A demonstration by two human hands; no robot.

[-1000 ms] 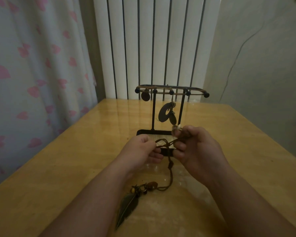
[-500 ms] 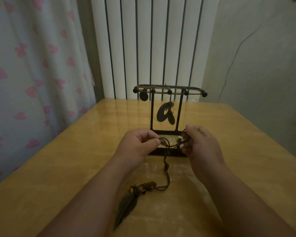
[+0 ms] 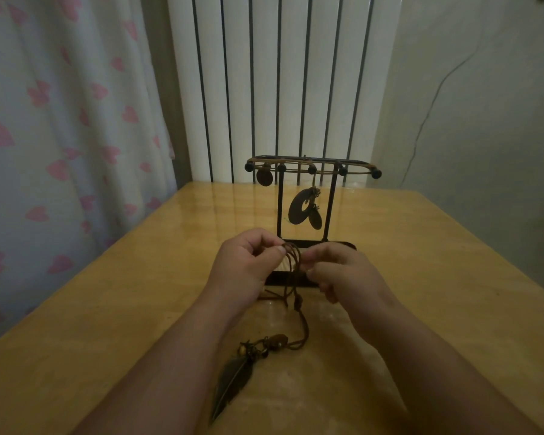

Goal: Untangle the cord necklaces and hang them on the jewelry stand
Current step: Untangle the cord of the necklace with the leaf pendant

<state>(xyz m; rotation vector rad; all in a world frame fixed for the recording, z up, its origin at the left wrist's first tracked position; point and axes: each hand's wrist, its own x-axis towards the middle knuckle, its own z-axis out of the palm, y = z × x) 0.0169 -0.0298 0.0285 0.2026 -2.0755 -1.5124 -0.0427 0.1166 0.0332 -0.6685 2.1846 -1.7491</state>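
Both pinching cord necklace [image 3: 296, 262] loops: left grip [image 3: 242, 265], right grip [image 3: 343, 274]; feather pendant [image 3: 233, 381] on table [image 3: 107, 309], before jewelry stand [image 3: 279, 211].

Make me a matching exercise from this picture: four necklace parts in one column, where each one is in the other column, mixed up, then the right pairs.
Things:
1. feather pendant
2. round disc pendant
3. oval ring pendant
4. cord loops

Places:
A. hanging at the middle of the stand
B. pinched between left hand and right hand
C. lying on the table
D. hanging at the stand's left end

Pairs: 1-C; 2-D; 3-A; 4-B
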